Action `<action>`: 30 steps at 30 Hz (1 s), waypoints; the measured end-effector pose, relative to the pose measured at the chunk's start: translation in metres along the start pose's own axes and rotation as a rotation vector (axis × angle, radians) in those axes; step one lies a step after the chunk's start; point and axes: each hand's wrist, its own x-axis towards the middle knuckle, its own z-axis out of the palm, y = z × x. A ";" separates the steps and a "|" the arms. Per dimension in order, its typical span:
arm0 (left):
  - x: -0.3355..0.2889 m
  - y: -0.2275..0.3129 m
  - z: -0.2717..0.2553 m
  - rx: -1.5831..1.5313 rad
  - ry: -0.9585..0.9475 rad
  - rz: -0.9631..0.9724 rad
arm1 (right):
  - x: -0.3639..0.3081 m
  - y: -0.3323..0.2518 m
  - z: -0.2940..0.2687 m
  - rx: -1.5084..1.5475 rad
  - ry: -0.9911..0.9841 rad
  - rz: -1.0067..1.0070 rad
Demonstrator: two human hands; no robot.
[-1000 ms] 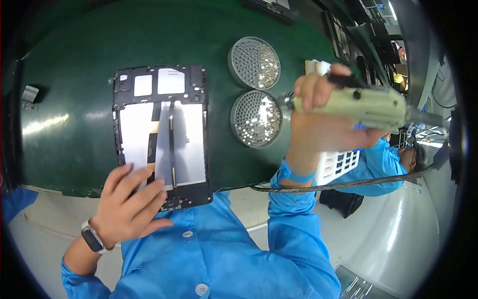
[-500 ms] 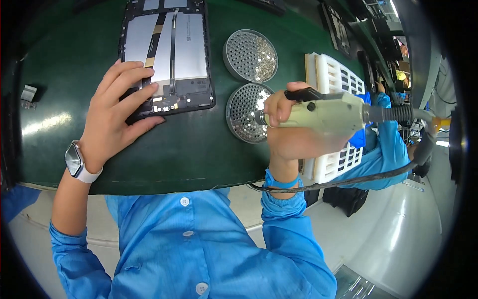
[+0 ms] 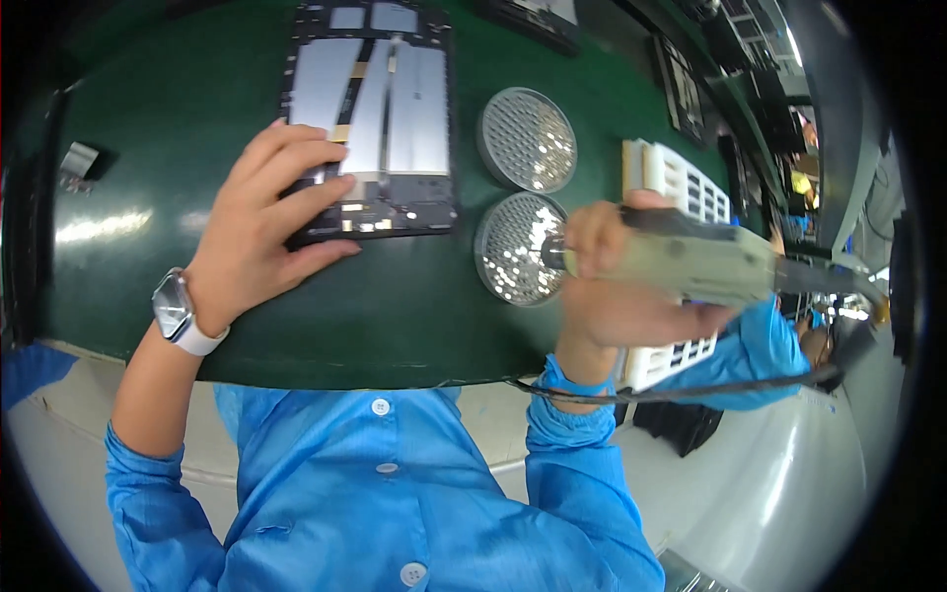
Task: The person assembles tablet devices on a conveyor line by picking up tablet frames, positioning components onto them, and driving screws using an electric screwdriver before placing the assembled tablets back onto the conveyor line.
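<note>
An opened tablet (image 3: 419,128) lies on the green table, its pale inner plate, dark ribbon cables and lower circuit board exposed. My left hand (image 3: 261,222) holds its lower left corner, fingers over the top face and thumb along the near edge. To the right, my right hand (image 3: 602,286) is wrapped round a pale green electric screwdriver (image 3: 691,259), which lies sideways and is blurred. Its tip points left, over the right side of the near round dish (image 3: 508,252) of small shiny screws. Whether a screw sits on the tip cannot be seen.
A second round dish (image 3: 523,138) of shiny small parts stands just beyond. White slotted trays (image 3: 681,187) stand to the right, partly behind my right hand. A small metallic piece (image 3: 79,160) lies far left. The screwdriver's cable (image 3: 691,392) crosses my wrist. A co-worker's blue sleeve (image 3: 760,355) shows at right.
The whole view has shifted, so everything sits lower and further right. My left hand keeps its place on the tablet. The screwdriver stays by the near dish, more blurred now.
</note>
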 end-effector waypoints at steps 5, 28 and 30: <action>-0.002 0.000 0.002 0.030 0.056 0.018 | 0.039 0.019 0.055 0.077 -0.223 0.213; -0.008 0.000 0.003 0.114 0.047 0.003 | 0.040 0.085 0.077 0.157 -0.116 0.321; -0.008 0.005 0.003 0.158 0.043 0.004 | 0.037 0.089 0.076 0.083 -0.150 0.227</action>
